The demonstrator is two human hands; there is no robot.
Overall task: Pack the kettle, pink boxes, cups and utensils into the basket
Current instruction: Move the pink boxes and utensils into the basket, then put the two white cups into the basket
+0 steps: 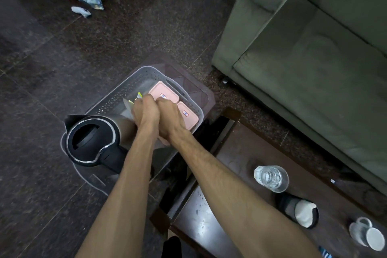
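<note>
Over the dark stone floor, we are gripping light, slippery utensils [134,100] with both the left hand [145,111] and the right hand [169,117], inside the basket [134,81] at 12 o'clock of the kettle [92,138].

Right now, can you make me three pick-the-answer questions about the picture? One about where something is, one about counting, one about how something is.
1. Where is the kettle?
A. in the basket
B. on the sofa
C. on the glass table

2. How many pink boxes show fully in the basket?
A. none
B. two
C. five

3. How does the white mug lie?
A. upright
B. on its side
C. stacked on the glass cup

Answers: 1 A, it stands at the basket's near end. 2 B, two lids lie side by side. 3 B, its mouth faces sideways.
</note>
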